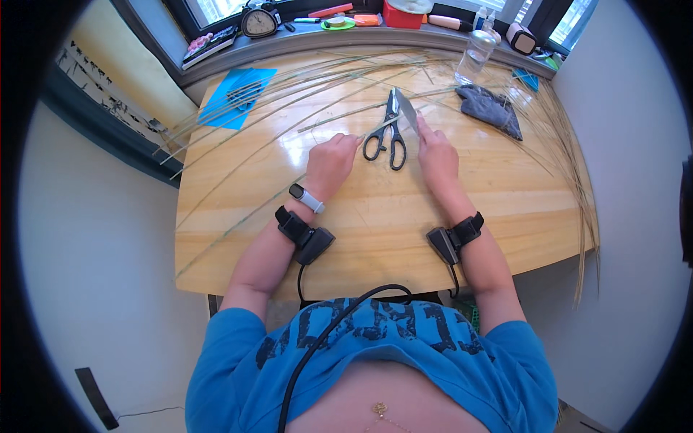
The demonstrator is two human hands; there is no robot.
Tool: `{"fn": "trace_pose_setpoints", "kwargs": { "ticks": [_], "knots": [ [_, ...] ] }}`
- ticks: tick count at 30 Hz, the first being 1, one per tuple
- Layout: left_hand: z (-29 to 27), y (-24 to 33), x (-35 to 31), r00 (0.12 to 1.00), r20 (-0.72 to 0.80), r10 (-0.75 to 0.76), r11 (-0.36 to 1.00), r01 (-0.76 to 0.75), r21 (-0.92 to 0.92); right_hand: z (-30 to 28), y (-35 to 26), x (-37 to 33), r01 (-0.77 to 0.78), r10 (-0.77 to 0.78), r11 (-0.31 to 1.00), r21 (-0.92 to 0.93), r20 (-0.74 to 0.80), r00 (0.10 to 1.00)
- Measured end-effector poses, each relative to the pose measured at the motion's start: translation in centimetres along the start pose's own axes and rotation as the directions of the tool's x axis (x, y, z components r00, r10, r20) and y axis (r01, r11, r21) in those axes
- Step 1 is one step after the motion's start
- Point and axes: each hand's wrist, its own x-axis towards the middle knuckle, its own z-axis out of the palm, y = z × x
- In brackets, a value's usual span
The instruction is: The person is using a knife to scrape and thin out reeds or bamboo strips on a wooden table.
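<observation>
My left hand point(330, 164) is closed on a thin, pale green-tan bamboo strip point(253, 211). One length of it trails toward the table's lower left edge. Its other end runs from my fingers across the scissors toward the knife. In my right hand point(437, 160) is a knife point(407, 111) with a broad grey blade, pointing away from me and tilted left. The knife's handle is hidden in my fist. Between my hands lie black-handled scissors point(394, 141), blades pointing away and handles toward me. Whether the blade touches the strip, I cannot tell.
Several long strips point(289, 83) lie across the back left, over blue sheets point(244, 97). More strips point(570, 173) bundle along the right edge. A dark pouch point(489, 110) and clear bottle point(473, 59) stand back right. A clock point(260, 20) and red box point(404, 16) occupy the windowsill.
</observation>
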Motion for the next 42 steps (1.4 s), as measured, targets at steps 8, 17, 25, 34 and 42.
{"fn": "trace_pose_setpoints", "kwargs": {
  "ticks": [8, 17, 25, 34, 42],
  "knots": [
    [-0.3, 0.3, -0.1, 1.0, 0.027, -0.001, 1.0, 0.001, 0.011, -0.1, -3.2, -1.2, 0.107, -0.109, 0.994, 0.039, 0.067, 0.992],
    [-1.0, 0.5, 0.1, 0.998, 0.061, 0.0, 0.999, -0.002, 0.039, 0.4, -0.7, -0.5, -0.046, 0.047, 0.999, -0.018, 0.045, 0.998],
    [-0.6, 0.4, 0.1, 0.999, 0.03, -0.028, 1.0, 0.028, 0.0, 0.4, 0.2, -0.1, -0.042, 0.047, 0.995, 0.086, -0.048, 0.998],
    [-0.9, 0.1, 0.2, 0.999, 0.032, 0.018, 0.998, -0.02, 0.067, 0.2, -1.3, -0.8, -0.003, -0.002, 0.987, 0.163, 0.034, 0.999],
    [-0.6, 0.3, 0.3, 0.999, 0.047, 0.001, 0.999, -0.002, 0.034, 0.6, -1.0, -0.6, -0.009, 0.002, 0.953, 0.301, 0.025, 1.0]
  ]
}}
